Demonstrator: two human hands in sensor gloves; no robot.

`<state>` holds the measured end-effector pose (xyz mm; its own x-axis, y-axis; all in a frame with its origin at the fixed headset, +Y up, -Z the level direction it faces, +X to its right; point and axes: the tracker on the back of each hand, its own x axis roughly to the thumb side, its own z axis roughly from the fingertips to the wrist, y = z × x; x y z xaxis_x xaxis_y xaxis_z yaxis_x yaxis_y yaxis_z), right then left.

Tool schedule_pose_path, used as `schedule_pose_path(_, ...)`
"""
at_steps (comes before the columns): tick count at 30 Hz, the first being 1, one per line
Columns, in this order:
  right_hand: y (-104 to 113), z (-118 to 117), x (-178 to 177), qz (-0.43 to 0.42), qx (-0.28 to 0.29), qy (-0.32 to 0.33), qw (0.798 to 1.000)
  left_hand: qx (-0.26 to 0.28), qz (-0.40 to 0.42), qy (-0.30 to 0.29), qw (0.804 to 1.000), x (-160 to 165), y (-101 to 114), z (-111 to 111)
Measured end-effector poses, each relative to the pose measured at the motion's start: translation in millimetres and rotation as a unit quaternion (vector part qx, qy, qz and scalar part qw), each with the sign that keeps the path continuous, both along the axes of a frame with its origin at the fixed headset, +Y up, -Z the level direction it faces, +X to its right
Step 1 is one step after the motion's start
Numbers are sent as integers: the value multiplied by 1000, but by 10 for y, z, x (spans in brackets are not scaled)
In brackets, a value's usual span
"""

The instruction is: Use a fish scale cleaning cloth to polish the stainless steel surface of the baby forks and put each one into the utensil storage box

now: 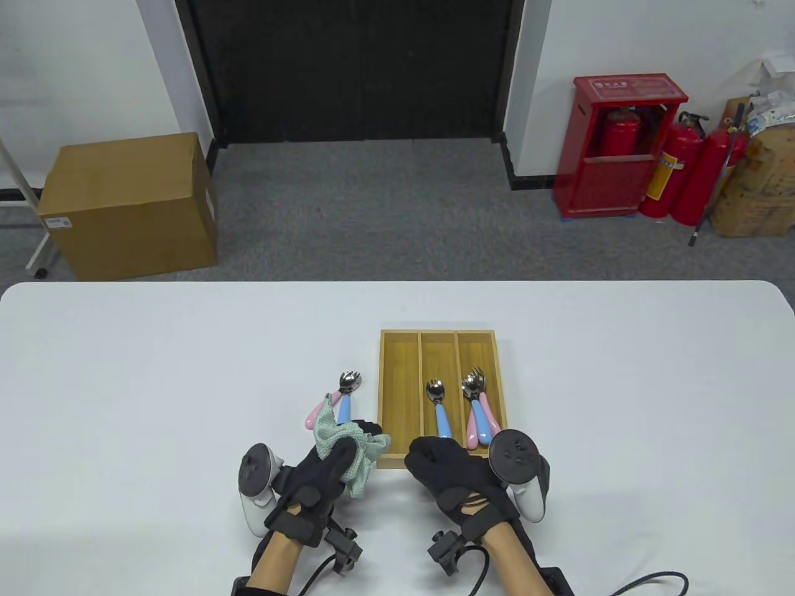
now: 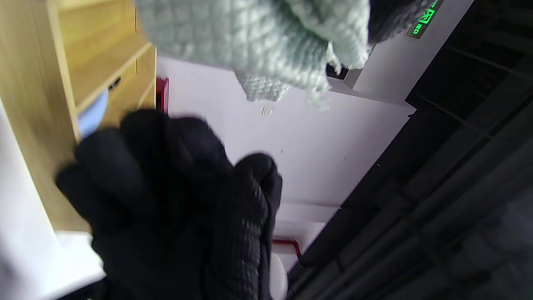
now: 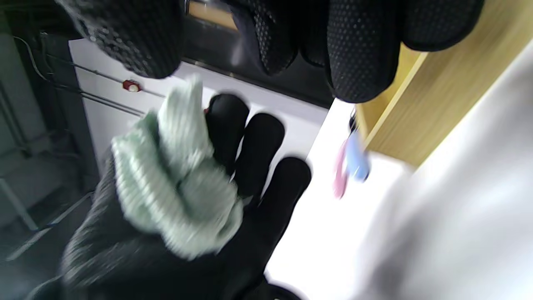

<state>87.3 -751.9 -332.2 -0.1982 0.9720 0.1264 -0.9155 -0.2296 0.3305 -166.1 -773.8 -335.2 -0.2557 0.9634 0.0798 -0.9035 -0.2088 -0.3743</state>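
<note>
My left hand (image 1: 363,431) holds a bunched pale green cleaning cloth (image 1: 345,444) just left of the wooden utensil box (image 1: 380,397). The cloth (image 3: 179,200) lies across that palm in the right wrist view. Two baby forks, one pink-handled (image 1: 318,415) and one blue-handled (image 1: 343,405), lie on the table beside the box. A blue-handled fork (image 1: 440,413) lies in the middle compartment. The right compartment holds a few more forks (image 1: 479,410). My right hand (image 1: 431,450) hovers at the box's near edge, just short of the blue handle, with loosely curled fingers (image 3: 358,50) holding nothing.
The white table (image 1: 186,372) spreads wide to the left and right of the box. The box's left compartment (image 1: 399,397) has nothing in it. Beyond the far edge, a cardboard carton (image 1: 130,205) and red fire extinguishers (image 1: 671,167) stand on the floor.
</note>
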Motion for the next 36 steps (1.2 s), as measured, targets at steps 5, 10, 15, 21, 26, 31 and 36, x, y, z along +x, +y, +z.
schedule_pose_path(5, -70, 38, -175, -52, -8, 50, 997, -1, 17, -68, 998, 160, -3, 29)
schedule_pose_path(10, -116, 74, -249, -128, -28, 34, 991, 2, 3, -117, 993, 324, 0, 93)
schedule_pose_path(15, -126, 38, -216, -155, -31, 33, 987, 7, -27, -90, 996, 276, -4, 69)
schedule_pose_path(21, -83, -8, -100, -205, -34, 10, 978, 2, -36, -29, 999, 9, -11, -10)
schedule_pose_path(26, -54, -53, 2, -248, -33, 8, 968, 7, -51, 20, 998, -244, 26, -45)
schedule_pose_path(31, -47, -88, 78, -292, -38, 14, 955, -3, -57, 63, 996, -453, 31, -94)
schedule_pose_path(36, -7, -126, 187, -344, -31, 24, 938, -39, -133, 162, 977, -707, 25, -195)
